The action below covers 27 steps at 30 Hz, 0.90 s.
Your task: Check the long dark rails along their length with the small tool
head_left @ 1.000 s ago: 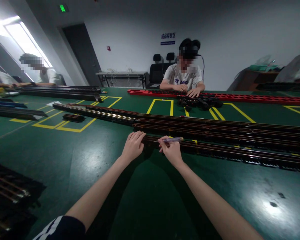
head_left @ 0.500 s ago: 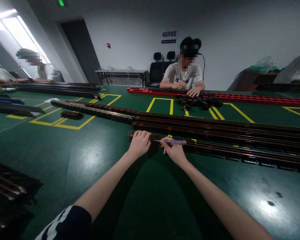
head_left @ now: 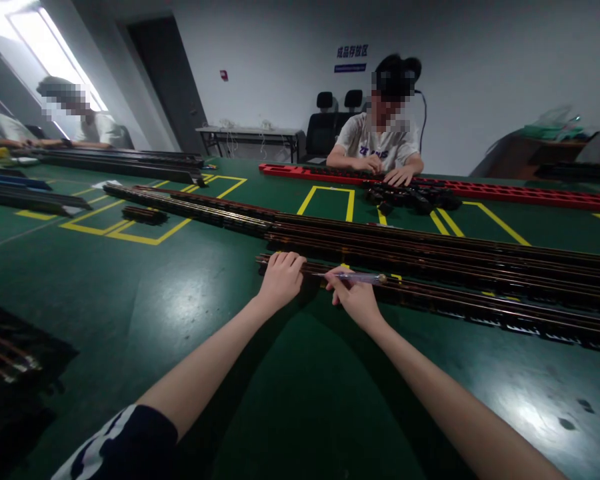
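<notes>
My left hand lies over the left end of a long dark strip with copper-coloured lines, its fingers bent round the far edge. My right hand is closed on a screwdriver with a translucent purplish handle. The tool lies nearly level along the strip, its thin shaft pointing left towards my left hand. Whether its tip touches the strip I cannot make out. Directly behind lies a bundle of similar long dark strips, running off to the right.
A short dark piece lies at left on the green table. More strips lie at near left. Opposite, a co-worker handles black parts by a red perforated rail. Black channels lie at far left.
The view has shifted a little, so the far side appears further right and higher. My right hand and the screwdriver sit slightly further from my left hand. Both grips look the same.
</notes>
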Motion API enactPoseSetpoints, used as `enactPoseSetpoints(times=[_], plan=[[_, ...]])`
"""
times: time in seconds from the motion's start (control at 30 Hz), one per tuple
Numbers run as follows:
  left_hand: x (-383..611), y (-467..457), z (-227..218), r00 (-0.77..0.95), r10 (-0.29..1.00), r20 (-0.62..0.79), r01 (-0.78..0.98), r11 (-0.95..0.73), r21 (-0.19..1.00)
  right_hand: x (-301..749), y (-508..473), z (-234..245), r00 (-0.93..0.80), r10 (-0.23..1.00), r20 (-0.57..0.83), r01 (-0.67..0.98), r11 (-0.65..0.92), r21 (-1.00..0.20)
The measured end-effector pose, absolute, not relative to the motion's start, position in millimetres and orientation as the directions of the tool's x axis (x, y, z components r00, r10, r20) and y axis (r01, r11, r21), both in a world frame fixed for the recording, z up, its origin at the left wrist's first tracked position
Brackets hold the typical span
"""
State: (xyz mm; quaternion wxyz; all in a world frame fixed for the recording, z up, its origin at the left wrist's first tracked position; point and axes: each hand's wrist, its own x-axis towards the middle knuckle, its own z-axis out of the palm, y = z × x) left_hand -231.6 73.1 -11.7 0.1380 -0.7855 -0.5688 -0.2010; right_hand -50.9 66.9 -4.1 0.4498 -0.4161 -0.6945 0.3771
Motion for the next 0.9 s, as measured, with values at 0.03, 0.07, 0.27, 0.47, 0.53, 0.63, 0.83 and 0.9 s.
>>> enactPoseSetpoints(times=[0.03,0.07,0.27,0.47,0.53,0.63,0.83,0.9], plan=[[-231.7,73.1,-11.8,0.273,0.837,0.474,0.949,-0.315,0.010,-50.9,66.9,-4.3,-0.245,0.920,0.307,0.221,0.361,-0.906],[-231.7,73.1,-11.8,0.274,0.836,0.475,0.949,-0.315,0.008,-51.0,66.9,-4.4,-0.242,0.921,0.307,0.208,0.358,-0.910],[-231.5,72.4,-10.7,0.276,0.833,0.480,0.948,-0.318,0.007,-50.8,65.1,-1.1,-0.220,0.917,0.332,0.229,0.379,-0.897],[-232.9,73.3,-11.5,0.282,0.826,0.489,0.946,-0.324,0.002,-50.5,64.4,0.9,-0.201,0.919,0.338,0.267,0.384,-0.884],[-233.3,73.4,-11.7,0.284,0.824,0.490,0.945,-0.327,0.001,-50.3,64.4,0.7,-0.201,0.915,0.350,0.281,0.397,-0.874],[-233.4,73.1,-11.2,0.283,0.825,0.489,0.945,-0.326,0.004,-49.9,63.9,0.3,-0.210,0.913,0.350,0.274,0.398,-0.875],[-233.6,72.2,-10.0,0.284,0.829,0.482,0.945,-0.327,0.006,-49.4,62.7,-1.2,-0.232,0.912,0.337,0.253,0.391,-0.885],[-233.8,72.1,-10.0,0.283,0.831,0.479,0.946,-0.325,0.005,-49.5,62.6,-0.9,-0.226,0.907,0.355,0.269,0.408,-0.873]])
